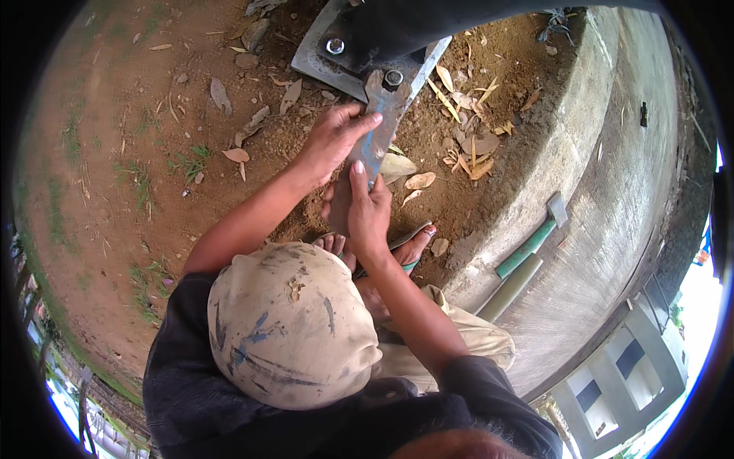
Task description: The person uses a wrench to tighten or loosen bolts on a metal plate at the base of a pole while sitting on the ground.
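Note:
A large flat steel open-ended wrench (377,126) with worn blue paint is in both my hands. My left hand (334,143) is closed on its left edge, thumb laid across the face. Lower down, my right hand (370,210) grips the wrench with its thumb on top; part of its lower end is behind this hand. The wrench's upper end lies against or just beside a hex nut (393,78); I cannot tell if it is seated. That nut sits on a grey metal base plate (315,64) under a black post (413,29). Another bolt (335,47) stands at the plate's left.
Brown soil with dry leaves (420,180) surrounds the plate. To the right runs a concrete kerb (527,176). A green-handled tool with a flat metal head (527,246) lies there beside a pale rod (511,288). My sandalled feet (414,246) are close below my hands.

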Demonstrator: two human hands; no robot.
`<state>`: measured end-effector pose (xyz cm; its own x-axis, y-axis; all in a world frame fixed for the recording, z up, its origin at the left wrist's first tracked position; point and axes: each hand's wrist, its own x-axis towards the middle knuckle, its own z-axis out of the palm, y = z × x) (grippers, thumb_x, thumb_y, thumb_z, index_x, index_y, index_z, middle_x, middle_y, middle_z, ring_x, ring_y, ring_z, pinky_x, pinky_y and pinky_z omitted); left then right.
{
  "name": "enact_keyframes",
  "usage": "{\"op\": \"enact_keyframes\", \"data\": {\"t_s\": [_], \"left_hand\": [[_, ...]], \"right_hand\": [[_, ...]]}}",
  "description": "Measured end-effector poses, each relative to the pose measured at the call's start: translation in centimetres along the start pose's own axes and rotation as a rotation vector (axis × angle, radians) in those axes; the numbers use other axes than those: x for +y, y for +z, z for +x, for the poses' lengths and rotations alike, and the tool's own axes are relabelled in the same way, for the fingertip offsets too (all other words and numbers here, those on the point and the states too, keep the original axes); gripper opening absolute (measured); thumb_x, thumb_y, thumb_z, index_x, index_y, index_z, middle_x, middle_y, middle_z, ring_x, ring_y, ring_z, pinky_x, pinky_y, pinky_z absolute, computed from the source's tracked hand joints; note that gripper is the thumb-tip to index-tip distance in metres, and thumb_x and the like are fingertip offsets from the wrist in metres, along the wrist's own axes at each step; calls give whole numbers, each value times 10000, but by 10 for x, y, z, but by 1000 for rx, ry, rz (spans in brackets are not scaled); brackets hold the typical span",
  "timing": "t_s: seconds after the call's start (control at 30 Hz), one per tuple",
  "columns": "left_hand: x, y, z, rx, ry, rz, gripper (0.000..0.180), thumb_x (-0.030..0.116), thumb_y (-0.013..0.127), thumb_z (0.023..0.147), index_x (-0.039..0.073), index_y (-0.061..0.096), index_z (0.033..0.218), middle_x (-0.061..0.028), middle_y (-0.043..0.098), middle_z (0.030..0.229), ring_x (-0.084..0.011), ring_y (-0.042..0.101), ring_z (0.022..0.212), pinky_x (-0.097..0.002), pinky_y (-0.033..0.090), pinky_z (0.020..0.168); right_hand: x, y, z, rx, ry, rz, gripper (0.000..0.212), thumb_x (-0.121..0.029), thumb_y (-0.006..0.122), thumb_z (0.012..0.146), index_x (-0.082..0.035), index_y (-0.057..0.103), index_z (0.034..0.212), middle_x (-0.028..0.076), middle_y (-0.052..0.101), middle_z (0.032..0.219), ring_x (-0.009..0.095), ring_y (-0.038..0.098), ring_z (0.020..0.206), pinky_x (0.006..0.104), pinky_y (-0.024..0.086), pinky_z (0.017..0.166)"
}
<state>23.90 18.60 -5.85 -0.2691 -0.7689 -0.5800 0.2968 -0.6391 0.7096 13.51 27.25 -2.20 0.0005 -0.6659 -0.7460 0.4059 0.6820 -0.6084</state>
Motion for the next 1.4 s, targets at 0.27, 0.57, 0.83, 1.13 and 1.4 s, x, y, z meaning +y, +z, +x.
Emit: {"op": "enact_keyframes", "data": {"t_s": [0.27, 0.57, 0.83, 1.13, 1.4], "left_hand": [[-21, 37, 8, -49, 82, -309, 252, 222, 686, 1008, -4, 700, 1119, -103, 755, 1033, -175, 746, 882, -323, 620, 831], [-14, 50, 27, -18, -15, -367, 305, 306, 688, 1015, 41, 676, 1164, -92, 726, 1110, -208, 732, 991, -334, 606, 886], [-8, 11, 2, 90, 40, -184, 243, 297, 707, 1004, 54, 702, 1019, -9, 691, 913, -72, 613, 794, -261, 519, 712], [-26, 42, 2, -41, 10, -220, 239, 222, 678, 1022, 19, 686, 1147, -68, 745, 1054, -145, 726, 943, -318, 599, 865], [-14, 44, 35, -110, 2, -230, 250, 264, 642, 1044, 54, 669, 1176, -95, 735, 1136, -218, 731, 1062, -334, 583, 916]], "right_hand": [[-94, -92, 21, -197, 44, -666, 308, -314, 529, 1101, -15, 568, 1037, 92, 657, 680, 183, 634, 484, 303, 520, 451], [-176, -107, 68, -371, 126, -928, 353, -368, 561, 1077, -19, 590, 1038, 93, 669, 662, 166, 613, 453, 301, 521, 410], [-3, -10, 15, -28, -76, -32, 302, -350, 511, 1110, -63, 543, 1023, 85, 663, 697, 184, 613, 475, 312, 502, 455], [-94, -104, 13, -250, 62, -609, 346, -360, 544, 1096, -17, 567, 1136, 67, 670, 711, 150, 640, 508, 270, 512, 463], [-198, -119, 90, -458, 137, -1045, 483, -480, 623, 1032, 3, 615, 1039, 73, 661, 651, 171, 654, 482, 293, 506, 423]]}}
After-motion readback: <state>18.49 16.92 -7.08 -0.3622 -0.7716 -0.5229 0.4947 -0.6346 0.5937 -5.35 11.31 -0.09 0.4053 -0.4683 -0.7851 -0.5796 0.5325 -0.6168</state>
